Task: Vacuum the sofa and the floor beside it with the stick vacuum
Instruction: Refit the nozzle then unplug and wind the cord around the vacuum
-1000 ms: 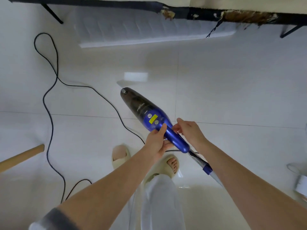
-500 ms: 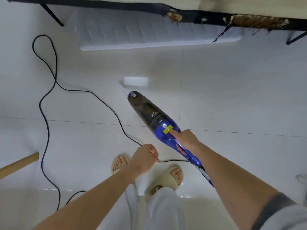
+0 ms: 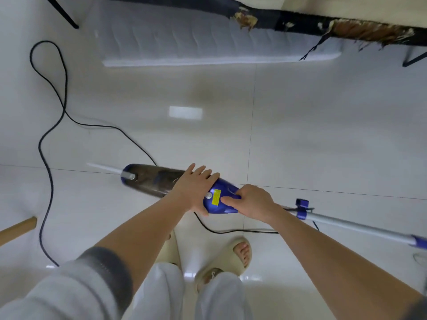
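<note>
We hold the vacuum across our body, level above the floor, both hands on its blue motor end. Our left hand lies over the top where the dark dust bin meets the blue shell, fingers fairly straight and together, thumb underneath — pressing or steadying rather than clenching. Our right hand wraps the handle end, fingers curled round it, index finger reaching toward the yellow label. The silver pole runs off to the right and a thin white tube pokes out to the left; the floor head is out of view, so we cannot tell whether it is fitted.

The black cord loops over the tiles on the left. The sofa sits at the far edge, its underside torn.

By our judgement the cleaning proper is not under way — nothing touches floor or sofa. Both surfaces look left to do.
</note>
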`<state>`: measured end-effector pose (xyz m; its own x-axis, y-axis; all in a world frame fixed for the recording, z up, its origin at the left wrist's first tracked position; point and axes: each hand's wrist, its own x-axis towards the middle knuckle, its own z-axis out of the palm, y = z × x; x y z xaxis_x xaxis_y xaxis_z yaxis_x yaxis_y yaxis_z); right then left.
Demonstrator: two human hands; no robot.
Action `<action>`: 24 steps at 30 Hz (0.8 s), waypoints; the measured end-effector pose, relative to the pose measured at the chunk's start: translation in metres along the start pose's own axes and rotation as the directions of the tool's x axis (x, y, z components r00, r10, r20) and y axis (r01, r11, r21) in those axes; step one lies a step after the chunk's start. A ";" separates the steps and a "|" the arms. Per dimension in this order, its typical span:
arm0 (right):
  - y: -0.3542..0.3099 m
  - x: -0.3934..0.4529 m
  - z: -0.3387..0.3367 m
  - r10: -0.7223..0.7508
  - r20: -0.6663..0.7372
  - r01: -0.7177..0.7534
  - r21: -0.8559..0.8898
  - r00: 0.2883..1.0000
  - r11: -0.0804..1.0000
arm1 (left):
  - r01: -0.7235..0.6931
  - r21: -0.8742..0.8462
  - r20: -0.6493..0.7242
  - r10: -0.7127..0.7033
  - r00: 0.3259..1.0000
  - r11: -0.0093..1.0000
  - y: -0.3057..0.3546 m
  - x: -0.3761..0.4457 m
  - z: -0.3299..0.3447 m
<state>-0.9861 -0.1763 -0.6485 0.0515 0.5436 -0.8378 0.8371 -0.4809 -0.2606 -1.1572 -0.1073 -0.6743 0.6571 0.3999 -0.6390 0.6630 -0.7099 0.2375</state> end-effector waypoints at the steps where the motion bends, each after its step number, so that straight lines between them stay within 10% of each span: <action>1: -0.001 0.001 -0.001 -0.033 0.005 0.033 -0.024 0.999 0.999 | 0.010 -0.010 0.012 -0.009 1.000 1.000 0.000 -0.001 0.004; 24: -0.005 -0.010 -0.001 -0.196 0.120 0.213 -0.155 0.973 0.965 | 0.039 -0.027 -0.167 -0.043 0.985 0.999 0.005 -0.004 0.020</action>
<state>-0.9903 -0.1787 -0.6381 -0.1791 0.5410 -0.8217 0.9028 -0.2416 -0.3559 -1.1639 -0.1237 -0.6850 0.6785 0.5212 -0.5177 0.6977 -0.6778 0.2320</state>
